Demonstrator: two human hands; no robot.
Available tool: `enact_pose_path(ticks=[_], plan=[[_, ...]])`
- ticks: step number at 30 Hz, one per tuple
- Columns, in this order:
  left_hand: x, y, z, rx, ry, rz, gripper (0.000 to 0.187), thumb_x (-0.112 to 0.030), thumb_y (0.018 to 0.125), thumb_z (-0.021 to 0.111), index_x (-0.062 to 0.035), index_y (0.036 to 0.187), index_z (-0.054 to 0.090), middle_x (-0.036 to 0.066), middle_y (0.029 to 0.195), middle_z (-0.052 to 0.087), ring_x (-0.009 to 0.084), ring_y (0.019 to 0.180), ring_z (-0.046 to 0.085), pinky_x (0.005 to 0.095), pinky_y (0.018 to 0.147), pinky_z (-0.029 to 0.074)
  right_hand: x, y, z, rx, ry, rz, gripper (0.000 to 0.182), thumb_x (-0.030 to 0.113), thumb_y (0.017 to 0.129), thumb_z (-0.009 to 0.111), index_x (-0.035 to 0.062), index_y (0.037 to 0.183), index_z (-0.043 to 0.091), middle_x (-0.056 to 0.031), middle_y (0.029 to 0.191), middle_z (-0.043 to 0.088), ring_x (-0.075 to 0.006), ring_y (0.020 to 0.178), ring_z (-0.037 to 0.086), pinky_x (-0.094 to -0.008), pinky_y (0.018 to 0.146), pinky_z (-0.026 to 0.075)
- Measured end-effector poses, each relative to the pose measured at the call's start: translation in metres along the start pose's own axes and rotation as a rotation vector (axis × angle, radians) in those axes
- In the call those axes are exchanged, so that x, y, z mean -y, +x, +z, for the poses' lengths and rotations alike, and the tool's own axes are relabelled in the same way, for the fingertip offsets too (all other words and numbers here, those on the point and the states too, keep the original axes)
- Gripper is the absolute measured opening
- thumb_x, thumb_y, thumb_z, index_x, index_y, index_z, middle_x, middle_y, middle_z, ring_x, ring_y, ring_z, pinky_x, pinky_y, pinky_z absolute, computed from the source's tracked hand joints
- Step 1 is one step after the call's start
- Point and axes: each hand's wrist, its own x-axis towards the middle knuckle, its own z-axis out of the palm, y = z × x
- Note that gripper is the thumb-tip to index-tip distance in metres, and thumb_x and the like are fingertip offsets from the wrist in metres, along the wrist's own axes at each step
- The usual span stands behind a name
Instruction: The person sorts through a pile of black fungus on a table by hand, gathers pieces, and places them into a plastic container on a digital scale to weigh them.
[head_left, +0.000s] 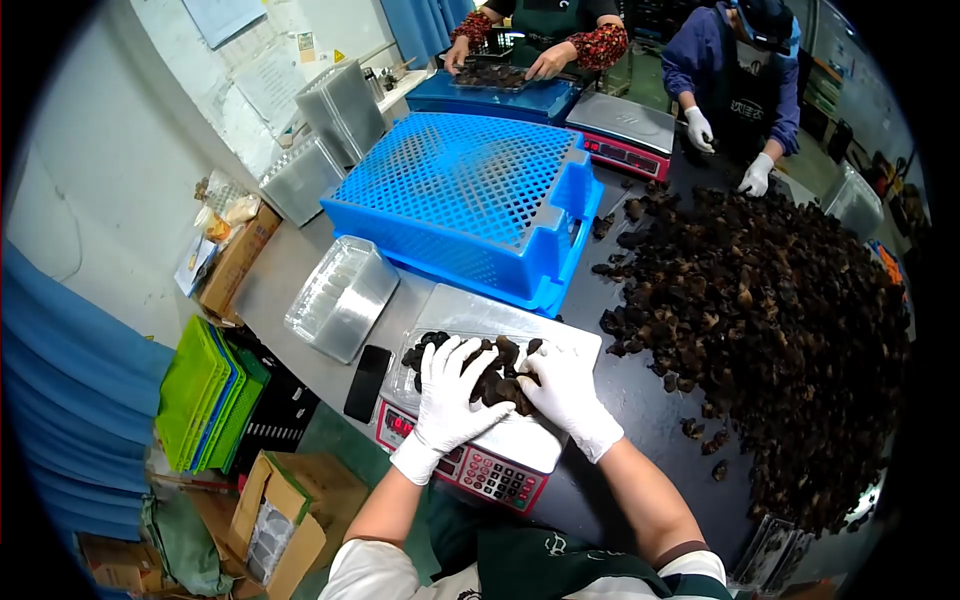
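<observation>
Dark brown mushroom-like pieces [500,383] lie in a clear plastic tray [403,382] on the steel pan of a red digital scale [495,478]. My left hand [450,392], in a white glove, rests over the pieces with its fingers spread. On the right side of the tray, my right hand [568,393], also gloved, has its fingers curled at the pieces; whatever is between the fingertips is too hidden to name. A large heap of the same dark pieces [760,300] covers the right part of the table.
A blue perforated crate [460,180] stands beyond the scale. Clear containers [343,298] and a black phone [369,383] lie left of it. Across the table, one person holds a filled tray [492,76]; another person's gloved hands [757,175] are near the heap, beside a second scale [622,135].
</observation>
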Motion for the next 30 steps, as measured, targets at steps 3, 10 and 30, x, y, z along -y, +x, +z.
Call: enact_pose_path(ticks=[3, 10, 30], plan=[[0.001, -0.003, 0.015, 0.028, 0.029, -0.078, 0.073, -0.047, 0.068, 0.077, -0.0124, 0.129, 0.055, 0.012, 0.13, 0.048, 0.0353, 0.128, 0.037, 0.0569, 0.11, 0.019, 0.0, -0.006, -0.011, -0.181, 0.375, 0.091, 0.012, 0.013, 0.079, 0.068, 0.0052, 0.088, 0.067, -0.0103, 0.084, 0.063, -0.025, 0.085, 0.061, -0.0364, 0.077, 0.048], [0.006, -0.005, 0.021, 0.042, 0.04, -0.031, 0.071, -0.033, 0.06, 0.076, -0.013, 0.125, 0.057, 0.013, 0.128, 0.05, 0.037, 0.126, 0.039, 0.0555, 0.109, 0.022, -0.056, -0.089, -0.05, -0.3, 1.49, 0.492, 0.011, 0.009, 0.09, 0.06, 0.0001, 0.097, 0.06, -0.0087, 0.101, 0.064, -0.016, 0.091, 0.061, -0.0307, 0.083, 0.051], [-0.062, 0.022, 0.021, 0.187, 0.156, 0.1, 0.058, -0.014, 0.071, 0.069, -0.0081, 0.127, 0.055, 0.018, 0.135, 0.045, 0.041, 0.129, 0.035, 0.0536, 0.111, 0.023, -0.158, -0.317, -0.063, -0.492, -0.115, 0.773, 0.044, 0.018, 0.078, 0.069, 0.0082, 0.119, 0.055, -0.0129, 0.113, 0.058, -0.0327, 0.104, 0.055, -0.0419, 0.091, 0.045]])
